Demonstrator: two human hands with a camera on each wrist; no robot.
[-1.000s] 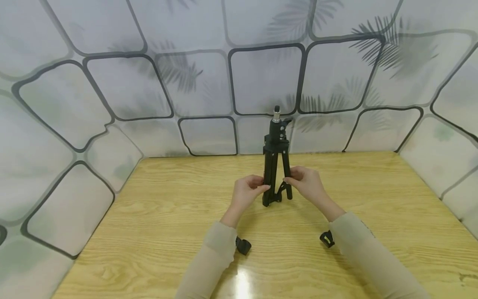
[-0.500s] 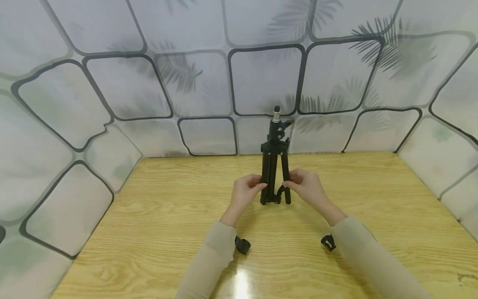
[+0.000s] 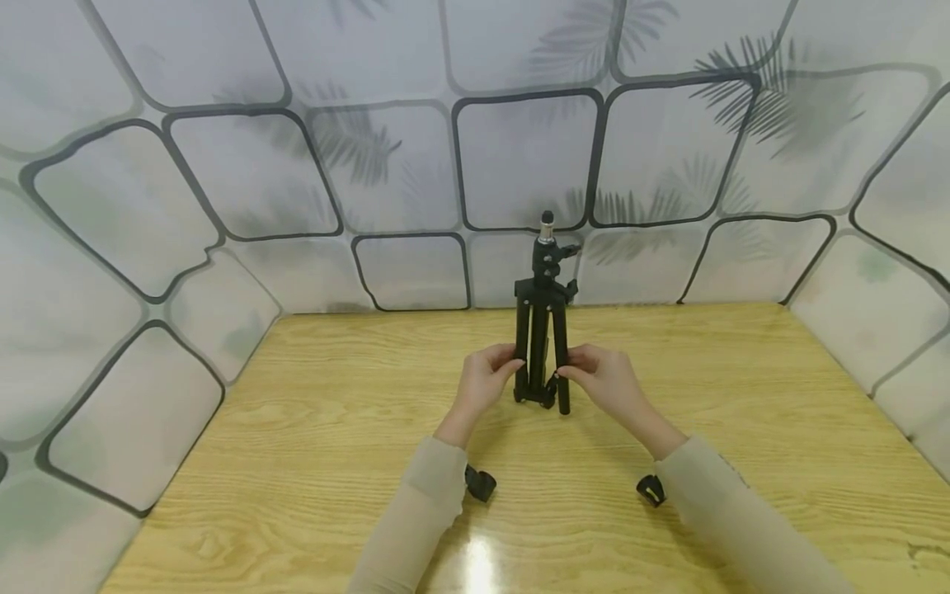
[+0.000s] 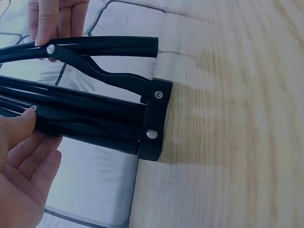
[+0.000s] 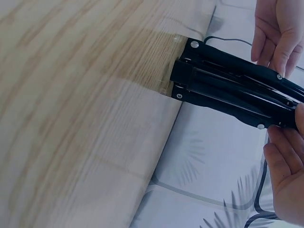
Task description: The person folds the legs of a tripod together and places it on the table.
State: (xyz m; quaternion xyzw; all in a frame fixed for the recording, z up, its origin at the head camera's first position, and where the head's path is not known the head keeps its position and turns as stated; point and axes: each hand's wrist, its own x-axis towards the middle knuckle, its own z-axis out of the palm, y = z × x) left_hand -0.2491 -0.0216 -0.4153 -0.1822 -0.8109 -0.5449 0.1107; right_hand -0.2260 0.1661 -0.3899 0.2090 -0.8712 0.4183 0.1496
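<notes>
A black tripod (image 3: 539,346) stands upright on the table, its legs nearly folded together and a silver stud with a black tip at its top. My left hand (image 3: 484,381) pinches the left leg between thumb and fingers. On the other side, my right hand (image 3: 603,379) pinches the right leg at about the same height. In the left wrist view, a curved brace (image 4: 107,76) links the right leg to the bottom bracket (image 4: 156,118), and that leg is spread a little from the others. The right wrist view shows the bracket end of the tripod (image 5: 228,88) against the wood.
The wood-grain table (image 3: 334,412) spreads around the tripod. Behind it rises a pale patterned wall covering (image 3: 416,181). One small black piece (image 3: 482,487) is beside the left sleeve, another black piece (image 3: 651,490) beside the right sleeve.
The tripod has turned about its upright axis, so all three legs now show apart from the front. It has shifted slightly left, and both hands have stayed on its legs.
</notes>
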